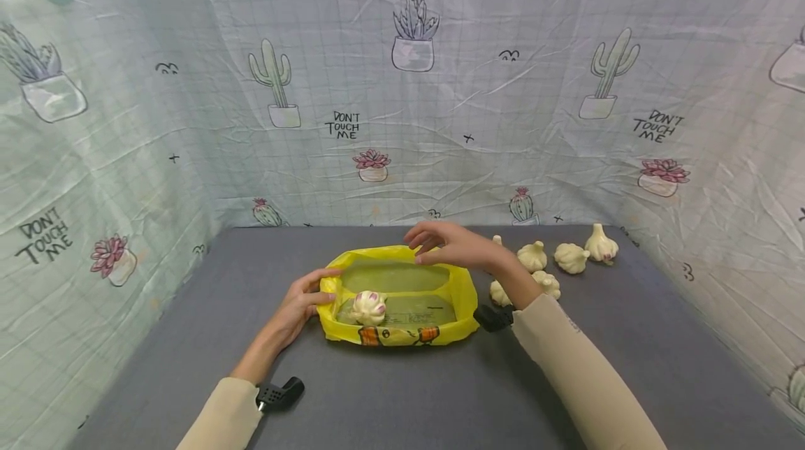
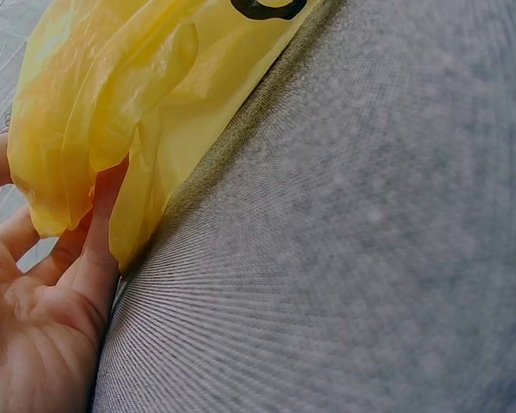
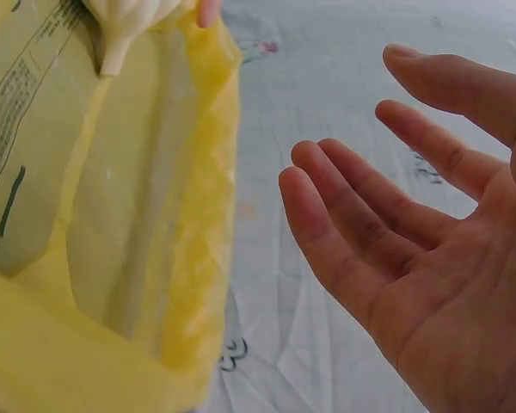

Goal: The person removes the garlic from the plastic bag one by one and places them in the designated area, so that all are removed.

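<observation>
A yellow plastic bag (image 1: 465, 300) lies with its mouth spread wide and orange and black print along its front. Inside it, towards the left, rests one garlic bulb (image 1: 369, 308) with purplish streaks. At the bag's left end my left hand (image 1: 297, 307) grips the rim; in the left wrist view, folds of plastic cover some of the fingers (image 2: 103, 215). Above the bag's far right side hovers my right hand (image 1: 449, 244), holding nothing. Its fingers (image 3: 353, 206) are spread and slightly bent in the right wrist view, apart from the bag.
Several garlic bulbs (image 1: 571, 258) sit on the right of the grey table (image 1: 402, 394), some partly hidden by the right forearm. A patterned cloth (image 1: 440, 100) with cactus drawings encloses the table's back and sides.
</observation>
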`<action>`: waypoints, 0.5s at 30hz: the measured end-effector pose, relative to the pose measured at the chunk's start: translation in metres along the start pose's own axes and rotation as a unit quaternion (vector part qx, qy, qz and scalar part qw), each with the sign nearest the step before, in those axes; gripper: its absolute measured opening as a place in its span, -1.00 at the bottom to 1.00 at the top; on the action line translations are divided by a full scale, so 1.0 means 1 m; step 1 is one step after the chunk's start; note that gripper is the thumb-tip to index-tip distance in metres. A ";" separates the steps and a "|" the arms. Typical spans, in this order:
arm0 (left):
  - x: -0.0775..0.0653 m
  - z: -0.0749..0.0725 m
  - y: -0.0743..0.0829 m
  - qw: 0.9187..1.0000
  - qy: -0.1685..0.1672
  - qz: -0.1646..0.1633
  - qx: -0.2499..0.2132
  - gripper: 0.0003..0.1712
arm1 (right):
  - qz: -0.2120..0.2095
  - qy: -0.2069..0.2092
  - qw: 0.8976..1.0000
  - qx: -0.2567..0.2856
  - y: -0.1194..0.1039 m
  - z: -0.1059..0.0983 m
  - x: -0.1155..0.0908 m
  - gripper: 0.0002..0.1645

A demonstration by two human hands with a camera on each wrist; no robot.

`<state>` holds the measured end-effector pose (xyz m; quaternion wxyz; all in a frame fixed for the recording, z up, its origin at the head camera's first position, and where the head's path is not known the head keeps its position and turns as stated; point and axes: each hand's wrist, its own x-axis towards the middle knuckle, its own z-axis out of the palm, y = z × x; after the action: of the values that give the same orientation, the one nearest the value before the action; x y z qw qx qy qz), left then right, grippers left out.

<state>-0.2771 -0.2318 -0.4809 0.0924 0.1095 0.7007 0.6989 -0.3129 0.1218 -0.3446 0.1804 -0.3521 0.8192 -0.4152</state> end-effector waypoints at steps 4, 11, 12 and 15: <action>0.001 0.000 -0.001 1.000 -0.001 0.003 -0.003 -0.31 | 0.008 -0.030 1.000 0.000 0.000 0.004 0.018 -0.48; 0.002 -0.001 -0.003 1.000 -0.002 0.007 0.002 -0.29 | 0.042 -0.100 0.994 0.035 0.004 0.014 0.048 -0.34; 0.002 -0.001 -0.003 1.000 -0.001 0.006 0.003 -0.29 | 0.045 -0.111 0.992 0.042 0.005 0.016 0.051 -0.34; 0.002 -0.001 -0.003 1.000 0.001 0.004 0.005 -0.30 | 0.049 -0.142 0.987 0.060 0.007 0.024 0.061 -0.37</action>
<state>-0.2791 -0.2322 -0.4836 0.0885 0.1118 0.7042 0.6955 -0.3435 0.0675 -0.3644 0.3359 -0.3554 0.7753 -0.3997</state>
